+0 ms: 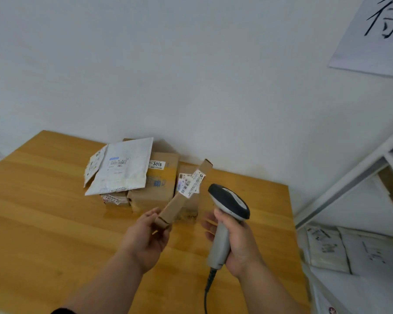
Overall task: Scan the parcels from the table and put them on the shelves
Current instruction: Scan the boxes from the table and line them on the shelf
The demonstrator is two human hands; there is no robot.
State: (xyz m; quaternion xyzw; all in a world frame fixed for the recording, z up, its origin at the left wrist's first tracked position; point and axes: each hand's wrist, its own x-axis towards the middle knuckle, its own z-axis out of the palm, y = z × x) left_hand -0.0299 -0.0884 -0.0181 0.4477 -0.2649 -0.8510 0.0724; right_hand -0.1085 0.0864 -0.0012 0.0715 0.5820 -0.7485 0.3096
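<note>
A long, thin cardboard parcel (183,193) is being held up over the wooden counter (43,211), slanting away from the person, with a white barcode label (192,182) wrapped around its upper half. The left hand (145,239) is pinching the parcel's near end between thumb and curled fingers. The right hand (236,243) is wrapping its fingers around the grey handle of a barcode scanner (227,214), whose dark head is sitting just beside the label; its cable (208,288) is hanging down toward the bottom edge.

Behind the held parcel, more parcels are waiting against the white wall (191,75): a white padded mailer (123,168) is lying on top of a brown box marked 3015 (157,177), another brown box (186,200) is standing to its right, partly hidden by the slanted parcel, and a smaller taped one (114,198) is peeking out below the mailer. On the right, a white shelf frame (349,182) is holding flat pale packets (327,248), and a paper sheet with black brushwork (372,35) is hanging on the wall above.
</note>
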